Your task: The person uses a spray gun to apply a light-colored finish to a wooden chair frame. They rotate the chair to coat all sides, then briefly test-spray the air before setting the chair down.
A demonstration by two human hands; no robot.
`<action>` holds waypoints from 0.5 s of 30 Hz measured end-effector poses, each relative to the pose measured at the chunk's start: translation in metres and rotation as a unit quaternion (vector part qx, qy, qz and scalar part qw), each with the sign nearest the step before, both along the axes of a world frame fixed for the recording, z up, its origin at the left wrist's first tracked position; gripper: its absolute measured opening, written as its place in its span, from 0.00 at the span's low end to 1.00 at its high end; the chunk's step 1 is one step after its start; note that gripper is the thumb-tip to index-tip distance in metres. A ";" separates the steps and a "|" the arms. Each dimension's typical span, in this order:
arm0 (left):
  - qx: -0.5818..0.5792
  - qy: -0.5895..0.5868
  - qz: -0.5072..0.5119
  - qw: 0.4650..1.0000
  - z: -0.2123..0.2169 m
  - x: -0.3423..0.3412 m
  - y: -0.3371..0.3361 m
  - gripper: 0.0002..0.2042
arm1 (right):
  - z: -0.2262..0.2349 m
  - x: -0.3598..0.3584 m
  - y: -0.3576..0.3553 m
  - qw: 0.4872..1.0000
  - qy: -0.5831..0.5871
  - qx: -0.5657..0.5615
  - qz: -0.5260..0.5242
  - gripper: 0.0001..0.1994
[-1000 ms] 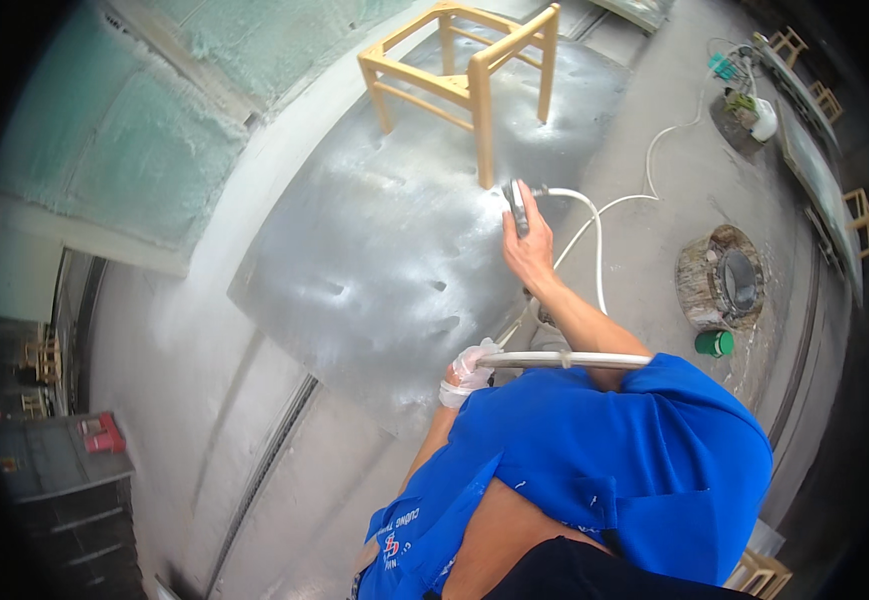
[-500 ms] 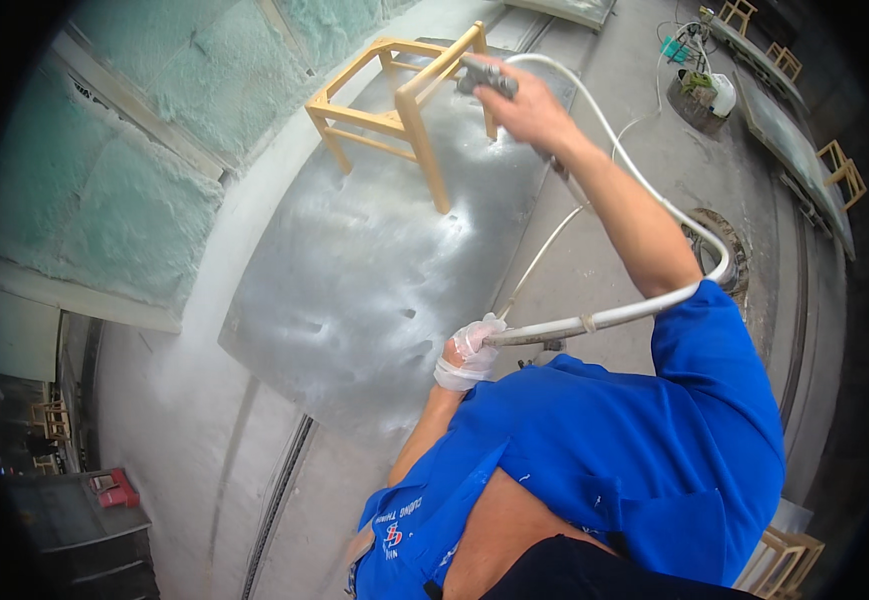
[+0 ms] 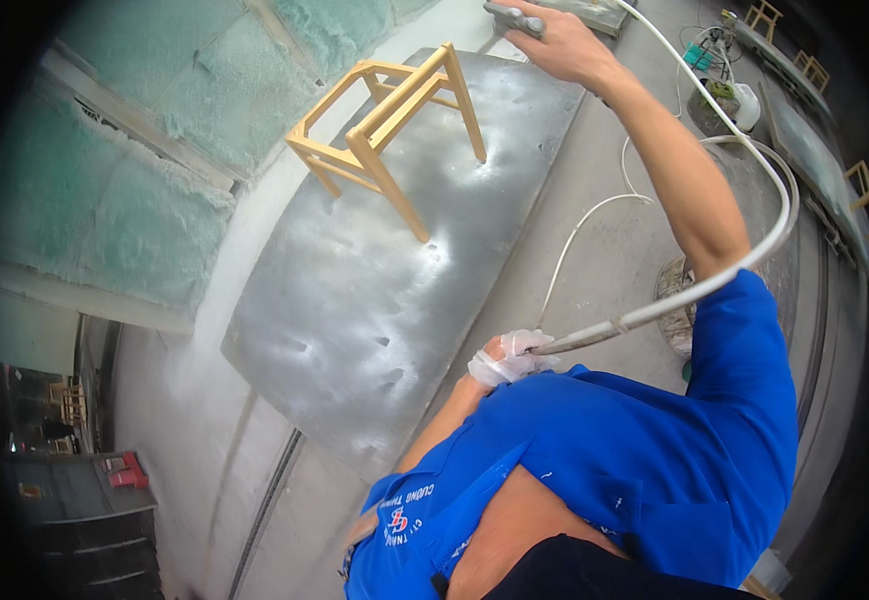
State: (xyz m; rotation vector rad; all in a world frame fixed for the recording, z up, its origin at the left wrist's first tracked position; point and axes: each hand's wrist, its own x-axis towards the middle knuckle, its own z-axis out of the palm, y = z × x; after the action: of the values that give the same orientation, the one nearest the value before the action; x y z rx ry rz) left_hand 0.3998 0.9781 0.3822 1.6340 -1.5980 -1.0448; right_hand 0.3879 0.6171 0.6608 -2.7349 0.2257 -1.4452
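Note:
My right hand (image 3: pixel 569 45), raised at the upper edge of the view, is closed around a grey spray gun (image 3: pixel 514 18). Low and near my body, my left hand (image 3: pixel 502 360) wears a thin clear plastic glove and grips a white hose (image 3: pixel 644 318). That hose loops past my right elbow and up toward the spray gun. A pale wooden chair frame (image 3: pixel 391 192), without a seat, stands on its legs on a grey metal-topped platform (image 3: pixel 344 310). The spray gun is beyond the frame's far right side, apart from it.
Pale green, coated filter panels (image 3: pixel 154 200) line the left wall. To the right, a bucket (image 3: pixel 709 108) and a white jug (image 3: pixel 746 108) stand on the floor, with thin hoses trailing. More wooden frames (image 3: pixel 866 195) are on platforms at far right. A floor rail (image 3: pixel 266 510) runs at lower left.
My right hand has moved the spray gun up and away from the chair frame. My left hand has shifted slightly right with the hose. The chair frame appears lower as the view shifted.

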 end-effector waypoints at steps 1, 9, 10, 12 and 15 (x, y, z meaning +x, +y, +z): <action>-0.018 0.027 -0.013 0.999 -0.008 0.001 -0.011 0.23 | 0.002 -0.017 0.010 0.990 0.065 0.125 -0.016 0.18; 0.269 -0.045 0.197 0.942 -0.093 0.114 0.013 0.36 | -0.034 -0.081 0.069 0.966 0.135 0.075 0.205 0.33; 0.301 -0.073 0.243 0.919 -0.101 0.145 0.024 0.33 | -0.047 -0.081 0.074 0.960 0.181 0.076 0.198 0.37; 0.287 -0.115 0.338 0.889 -0.107 0.222 0.043 0.27 | -0.080 -0.075 0.082 0.936 0.284 0.109 0.176 0.44; 0.158 -0.264 0.449 0.839 -0.090 0.334 0.041 0.21 | -0.137 -0.046 0.091 0.889 0.420 0.069 0.167 0.53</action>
State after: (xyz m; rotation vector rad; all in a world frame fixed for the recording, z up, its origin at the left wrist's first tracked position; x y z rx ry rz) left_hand 0.7334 1.0191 0.2920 2.6675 -0.7024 -0.3529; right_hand 0.3419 0.7079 0.5236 -2.8841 -0.1208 -0.1045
